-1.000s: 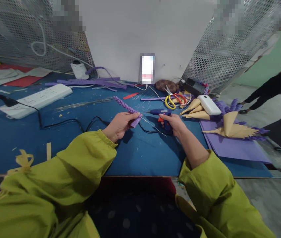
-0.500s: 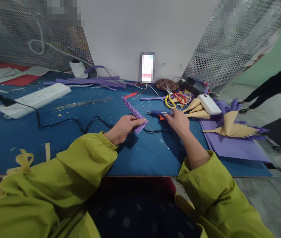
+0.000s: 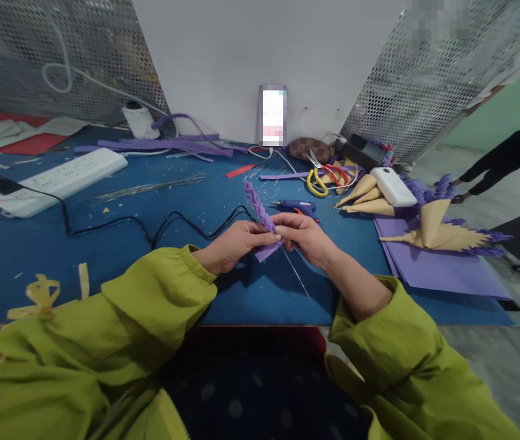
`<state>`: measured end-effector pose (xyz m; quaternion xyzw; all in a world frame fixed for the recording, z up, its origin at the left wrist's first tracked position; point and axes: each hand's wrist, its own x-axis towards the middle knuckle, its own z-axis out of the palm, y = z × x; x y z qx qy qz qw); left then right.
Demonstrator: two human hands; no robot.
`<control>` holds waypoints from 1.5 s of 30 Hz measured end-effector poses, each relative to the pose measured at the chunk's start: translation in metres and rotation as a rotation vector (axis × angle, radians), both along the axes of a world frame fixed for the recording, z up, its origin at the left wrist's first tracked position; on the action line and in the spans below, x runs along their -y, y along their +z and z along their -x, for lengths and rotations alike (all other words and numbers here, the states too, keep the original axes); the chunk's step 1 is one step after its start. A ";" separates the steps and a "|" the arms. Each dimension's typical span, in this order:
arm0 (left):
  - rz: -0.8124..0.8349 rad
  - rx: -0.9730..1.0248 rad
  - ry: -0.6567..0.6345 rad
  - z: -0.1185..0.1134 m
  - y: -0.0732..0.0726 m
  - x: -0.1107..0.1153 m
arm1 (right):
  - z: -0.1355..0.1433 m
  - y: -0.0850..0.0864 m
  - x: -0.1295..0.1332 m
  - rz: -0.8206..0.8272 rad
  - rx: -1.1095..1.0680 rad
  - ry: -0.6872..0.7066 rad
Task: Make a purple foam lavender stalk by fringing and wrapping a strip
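Between my two hands is a purple paper lavender sprig (image 3: pixel 260 205) on a thin wire stem (image 3: pixel 297 276) that slants down to the right. My left hand (image 3: pixel 236 242) pinches the sprig near its lower end, where a loose purple paper strip (image 3: pixel 267 252) hangs below the fingers. From the right, my right hand (image 3: pixel 304 238) has its thumb and fingertips closed on the same spot. Just behind that hand, a blue glue gun (image 3: pixel 292 206) with an orange trigger lies on the blue table (image 3: pixel 150 287).
At left lies a white power strip (image 3: pixel 62 182) with a black cord. Bare wires (image 3: pixel 159 186) lie behind. Scissors (image 3: pixel 317 174), paper cones (image 3: pixel 365 198), a white power bank (image 3: pixel 393 186) and purple sheets (image 3: pixel 452 272) fill the right. A phone (image 3: pixel 272 116) leans on the back panel.
My right hand has let go of the glue gun, now lying on the table, and has come left to the sprig. The sprig and my left hand have shifted slightly right.
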<state>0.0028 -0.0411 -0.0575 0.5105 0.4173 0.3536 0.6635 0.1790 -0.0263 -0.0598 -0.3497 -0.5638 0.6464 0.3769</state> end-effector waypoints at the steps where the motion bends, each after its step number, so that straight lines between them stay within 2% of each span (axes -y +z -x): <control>1: 0.027 0.008 0.003 0.000 0.000 0.000 | 0.001 0.000 0.000 0.019 -0.024 -0.004; 7: 0.132 -0.002 -0.002 -0.001 0.003 0.002 | -0.001 0.004 0.000 0.047 -0.050 0.010; 11: 0.167 0.030 -0.028 -0.002 0.003 0.002 | -0.005 0.006 -0.001 0.093 -0.058 0.089; 20: 0.168 0.049 -0.181 0.006 0.005 0.001 | -0.007 0.003 -0.003 0.161 -0.071 0.045; 34: 0.153 -0.083 -0.175 0.004 0.009 0.000 | -0.008 0.005 -0.001 0.128 -0.030 0.167; 38: 0.114 -0.148 -0.211 0.005 0.010 -0.001 | -0.009 0.002 -0.003 0.113 -0.036 0.182; 45: 0.099 -0.138 -0.262 0.009 0.005 -0.003 | -0.009 0.002 -0.004 0.107 -0.042 0.198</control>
